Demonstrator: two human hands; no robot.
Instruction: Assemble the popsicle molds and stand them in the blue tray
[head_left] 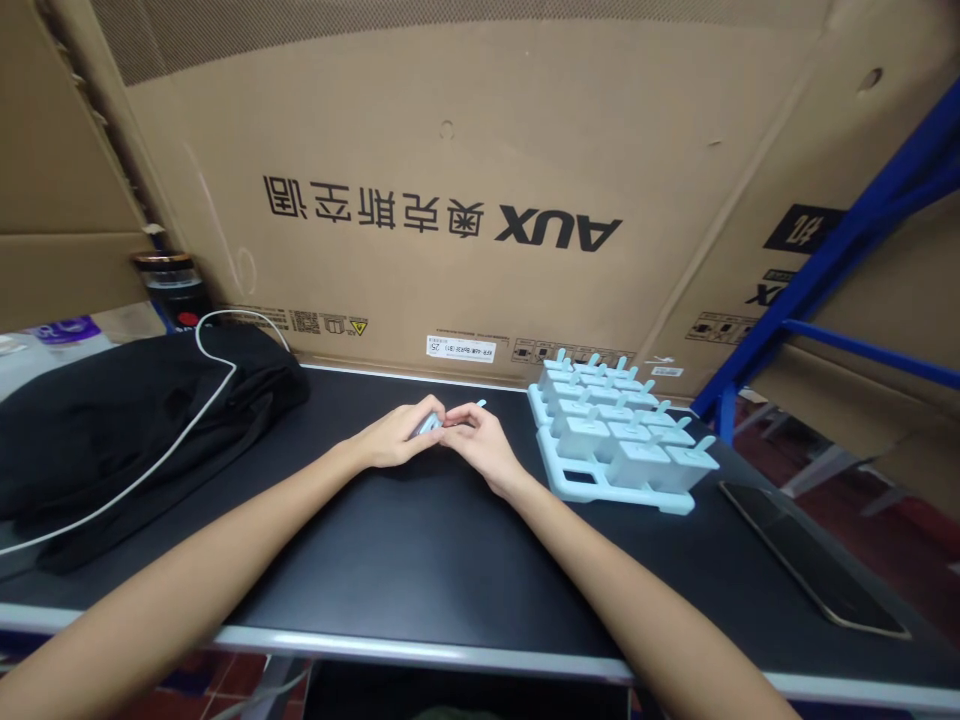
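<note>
My left hand (396,437) and my right hand (480,443) meet at the middle of the black table (420,560), both closed around one small pale blue ice-pop mould piece (429,424). A thin pale blue stick tip (480,405) pokes out above my right fingers. Most of the piece is hidden by my fingers. To the right stands a pale blue ice-pop mould tray (570,482) with several capped moulds, each with a stick handle; one slot at its near left corner is open.
A black garment (112,430) with a white cable (187,420) lies at the left. A dark cup (171,287) stands behind it. A phone (814,560) lies near the right edge. A large cardboard box (465,150) walls the back; a blue rack (847,250) stands right.
</note>
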